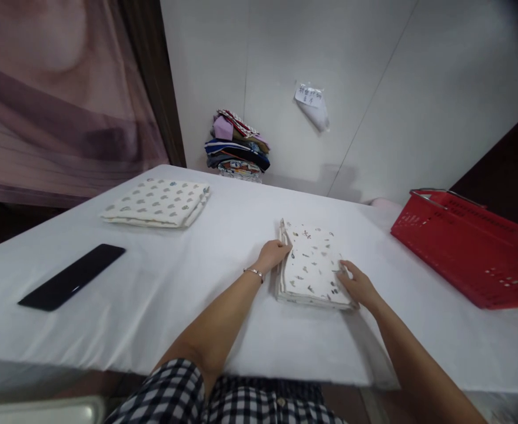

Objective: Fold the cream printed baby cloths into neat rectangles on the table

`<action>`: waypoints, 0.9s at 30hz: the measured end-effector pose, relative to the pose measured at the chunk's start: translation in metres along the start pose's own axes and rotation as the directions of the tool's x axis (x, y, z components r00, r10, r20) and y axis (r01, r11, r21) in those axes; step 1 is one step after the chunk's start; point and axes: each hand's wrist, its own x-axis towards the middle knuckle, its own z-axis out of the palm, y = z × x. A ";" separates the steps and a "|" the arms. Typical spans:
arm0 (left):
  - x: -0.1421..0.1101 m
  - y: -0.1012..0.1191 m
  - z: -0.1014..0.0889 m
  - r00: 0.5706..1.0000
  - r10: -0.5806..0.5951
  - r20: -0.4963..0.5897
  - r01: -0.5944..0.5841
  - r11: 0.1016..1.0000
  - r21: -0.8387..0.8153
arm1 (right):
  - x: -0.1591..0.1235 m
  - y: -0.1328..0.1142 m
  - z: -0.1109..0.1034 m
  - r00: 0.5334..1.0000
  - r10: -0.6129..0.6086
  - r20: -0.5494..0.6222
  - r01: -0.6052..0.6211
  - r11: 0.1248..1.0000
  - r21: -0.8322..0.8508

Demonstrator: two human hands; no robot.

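As the folded cloth lies right of centre on the tabletop, look at that pattern: creamy white, sprinkled with small grey and brownish leaf-like motifs, stacked layers showing along its near and left edges. In from the left comes the left hand, bracelet at the wrist, its grip curled against the left edge; the right hand touches the opposite edge. Whether either grip is closed on fabric, I can't tell.

The tabletop is white and softly wrinkled. Across it, far left, sits a second folded cloth with rows of grey motifs, a black flat object lying nearer. Over on the right, there's a red basket! Beyond, colourful piled fabrics stand before a pale wall bearing a handwritten note, and a purplish curtain fills the left.
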 end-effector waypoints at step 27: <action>-0.003 0.001 -0.003 0.997 -0.057 0.059 0.042 0.971 0.234 | -0.046 -0.010 0.011 0.955 0.269 -0.126 -0.186 0.873 0.450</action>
